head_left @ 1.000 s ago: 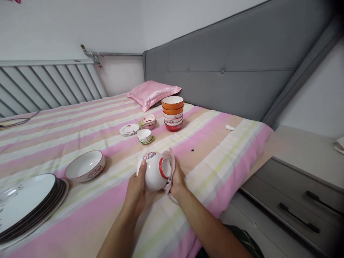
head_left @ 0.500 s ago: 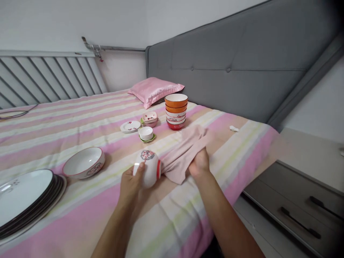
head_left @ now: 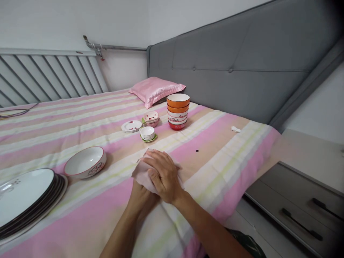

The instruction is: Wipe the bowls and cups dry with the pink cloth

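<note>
The pink cloth (head_left: 141, 176) is bunched between the two hands, above the near part of the striped bedspread (head_left: 102, 211). The right hand (head_left: 164, 175) has hold of it from above, half open, its fingers long and gently bent over the fabric. The left hand (head_left: 142, 195) is underneath, mostly covered – how far it is closed, and on what, I cannot tell.

To the left sits a white bowl (head_left: 84, 163) with a red rim, tilted, just beside a pile of large plates (head_left: 24, 197). Beyond the hands stand small white dishes (head_left: 147, 133) on a green saucer (head_left: 154, 138), near pink dishes (head_left: 151, 117) and flat plates (head_left: 131, 125). To their right is an upright stack of bowls (head_left: 178, 113) – orange on top, white in the middle, red at the bottom. Farther back, a pink pillow (head_left: 157, 89) lies near the grey headboard (head_left: 228, 57). A drawer unit (head_left: 295, 197) stands to the right of the bed.
</note>
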Tool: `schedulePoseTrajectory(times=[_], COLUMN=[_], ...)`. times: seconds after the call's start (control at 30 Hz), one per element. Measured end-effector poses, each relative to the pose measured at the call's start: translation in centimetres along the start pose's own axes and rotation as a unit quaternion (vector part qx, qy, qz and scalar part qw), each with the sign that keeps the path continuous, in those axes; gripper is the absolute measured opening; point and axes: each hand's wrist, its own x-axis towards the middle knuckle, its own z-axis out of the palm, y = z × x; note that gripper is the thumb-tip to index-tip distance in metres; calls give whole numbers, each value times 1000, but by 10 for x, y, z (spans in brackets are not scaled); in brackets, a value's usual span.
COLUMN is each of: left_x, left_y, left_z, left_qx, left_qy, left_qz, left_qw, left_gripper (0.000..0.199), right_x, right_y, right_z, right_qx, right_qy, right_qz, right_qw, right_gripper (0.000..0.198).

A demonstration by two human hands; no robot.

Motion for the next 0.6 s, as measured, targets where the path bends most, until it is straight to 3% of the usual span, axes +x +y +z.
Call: schedulePoseTrajectory(times=[0.13,0.23,0.3,0.43,0.53,0.6], left_x=[-5,-8,-9,-13,-18,-20], left_y=[2,2,0,-4,-8,-9], left_z=[-4,-3,0,4,6,8], left_qx=[165,258,306,387,480,517], left_qy=[-145,-210,-243,-297,-339,-346], left_qz=[29,59,77,131,250,326], left_qw=[975,941,917,863,770,712], left_gripper=[31,41,44,48,48,48], right_x=[1,4,6,9,10,11], right_y=[21,36,43,49,51,52], right_z=[-1,-3,-6,-15,-23,-29], right_qx=[119,253,343,473,523,536], right_qy=[45,41,24,-10,-34,-53], right_qz=[60,175,265,419,491,507], right_qw=[990,950,901,775,696,673], right_gripper=[38,36,35,39,40,36])
